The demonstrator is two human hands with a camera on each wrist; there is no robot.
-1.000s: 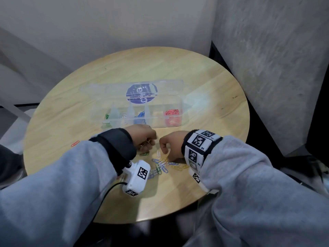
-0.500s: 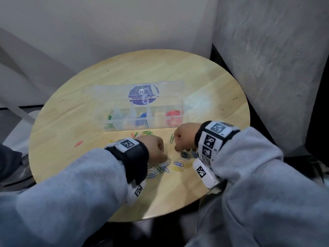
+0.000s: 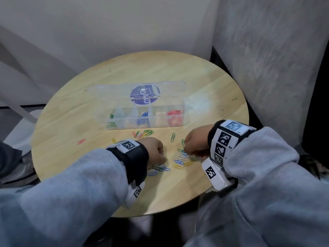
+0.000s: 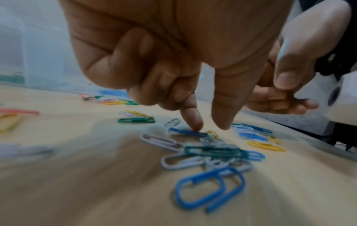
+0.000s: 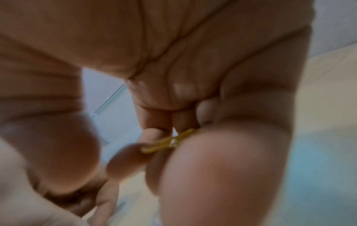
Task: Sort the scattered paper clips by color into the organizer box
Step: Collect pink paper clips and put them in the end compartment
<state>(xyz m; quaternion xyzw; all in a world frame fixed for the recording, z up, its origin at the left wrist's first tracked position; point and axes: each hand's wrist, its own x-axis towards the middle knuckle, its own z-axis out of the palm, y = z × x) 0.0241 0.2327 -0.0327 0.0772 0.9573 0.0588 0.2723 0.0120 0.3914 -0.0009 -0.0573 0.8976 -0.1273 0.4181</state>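
The clear organizer box [image 3: 183, 111] stands open mid-table, with green, white, blue and red clips in separate compartments. Loose paper clips [image 3: 179, 160] of mixed colours lie in front of it, and a second heap [image 3: 158, 169] sits under my left wrist. My left hand [image 3: 157, 151] [image 4: 208, 128] points down into the heap. Its forefinger tip touches a blue clip [image 4: 188, 132], the thumb stands a little apart and the other fingers are curled. My right hand [image 3: 192, 141] [image 5: 154, 146] pinches a yellow clip [image 5: 168, 141] between its fingertips, just above the table.
The round wooden table [image 3: 213, 90] sits in a corner between two walls. The box's lid [image 3: 110, 93] lies open behind it. A small cluster of clips [image 3: 143, 133] lies just before the box. A stray red clip [image 3: 81, 141] lies far left.
My left hand has turned knuckles-up and come down from near the box onto the clip heap. My right hand has shifted right and slightly away from me.
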